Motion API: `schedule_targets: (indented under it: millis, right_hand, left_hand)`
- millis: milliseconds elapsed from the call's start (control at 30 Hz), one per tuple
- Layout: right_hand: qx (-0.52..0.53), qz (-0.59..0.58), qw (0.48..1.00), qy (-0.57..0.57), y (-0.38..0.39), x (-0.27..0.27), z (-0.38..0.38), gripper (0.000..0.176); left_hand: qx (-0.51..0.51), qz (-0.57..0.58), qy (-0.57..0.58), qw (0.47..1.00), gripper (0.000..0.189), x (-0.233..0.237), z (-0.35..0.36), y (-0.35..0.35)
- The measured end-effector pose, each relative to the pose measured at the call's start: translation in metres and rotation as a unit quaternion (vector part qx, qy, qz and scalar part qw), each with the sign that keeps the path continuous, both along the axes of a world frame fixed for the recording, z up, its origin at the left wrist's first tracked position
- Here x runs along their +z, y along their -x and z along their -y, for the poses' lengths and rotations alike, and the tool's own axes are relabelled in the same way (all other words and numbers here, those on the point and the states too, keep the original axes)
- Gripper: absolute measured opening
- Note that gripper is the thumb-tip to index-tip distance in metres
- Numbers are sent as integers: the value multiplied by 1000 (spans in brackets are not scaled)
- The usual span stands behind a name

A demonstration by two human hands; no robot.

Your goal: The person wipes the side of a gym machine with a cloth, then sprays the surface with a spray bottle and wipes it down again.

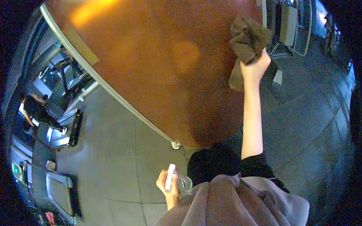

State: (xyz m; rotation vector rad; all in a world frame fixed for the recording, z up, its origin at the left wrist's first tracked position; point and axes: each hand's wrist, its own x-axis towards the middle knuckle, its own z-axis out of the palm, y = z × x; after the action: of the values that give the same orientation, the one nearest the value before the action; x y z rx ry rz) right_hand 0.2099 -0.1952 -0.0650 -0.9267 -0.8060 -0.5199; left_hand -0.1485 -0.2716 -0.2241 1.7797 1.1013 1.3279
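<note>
My right hand [257, 67] is closed around a bunched dark brown cloth [247, 37], at the right side of a large reddish-brown panel [162, 86] with a pale metal edge. Part of the cloth hangs below the wrist and lies over the panel's right border. Low in the view, near my body, my left hand [168, 185] grips a spray bottle with a white trigger head [171, 177] and a clear body [184, 183]. The bottle stays apart from the panel, and its lower part is partly hidden.
Grey floor tiles [117, 158] surround the panel. On the left a person in dark clothes [41, 111] is beside a treadmill [66, 130], with more gym machines around. A metal-framed machine [288, 28] stands close at the upper right.
</note>
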Motion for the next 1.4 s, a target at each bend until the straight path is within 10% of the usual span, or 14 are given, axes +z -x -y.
schedule_targets:
  millis: [100, 300, 700, 767, 867, 900, 933, 1000, 1400]
  right_hand:
    - [-219, 52, 974, 28, -12, -25, -14, 37]
    - [-213, 222, 943, 127, 138, -29, -41, 25]
    - [-194, 73, 978, -21, -8, -46, -29, 38]
    - [-82, 12, 996, -14, -8, -42, -18, 37]
    - [-260, 44, 964, 34, 21, -58, -26, 31]
    - [-93, -33, 993, -70, 34, -70, -46, 29]
    - [-217, 84, 972, 17, 77, -60, -31, 25]
    - [-197, 213, 939, 184, 133, -33, -19, 25]
    - [-203, 133, 970, 30, 63, -10, -16, 30]
  left_hand:
    - [-4, -18, 6, 1000, 27, -1, -10, 3]
    - [-8, -27, -12, 1000, 27, -18, -41, 5]
    - [-33, -22, -7, 999, 33, -34, -52, 27]
    - [-26, -26, -21, 999, 32, -39, -50, 34]
    - [12, -69, -6, 998, 29, -52, -51, 38]
    - [14, -64, -5, 998, 29, -51, -51, 36]
    - [10, -53, -11, 998, 30, -52, -53, 31]
    - [-6, -69, -13, 997, 32, -7, -43, 24]
    - [20, 5, -91, 996, 20, 98, -31, -55]
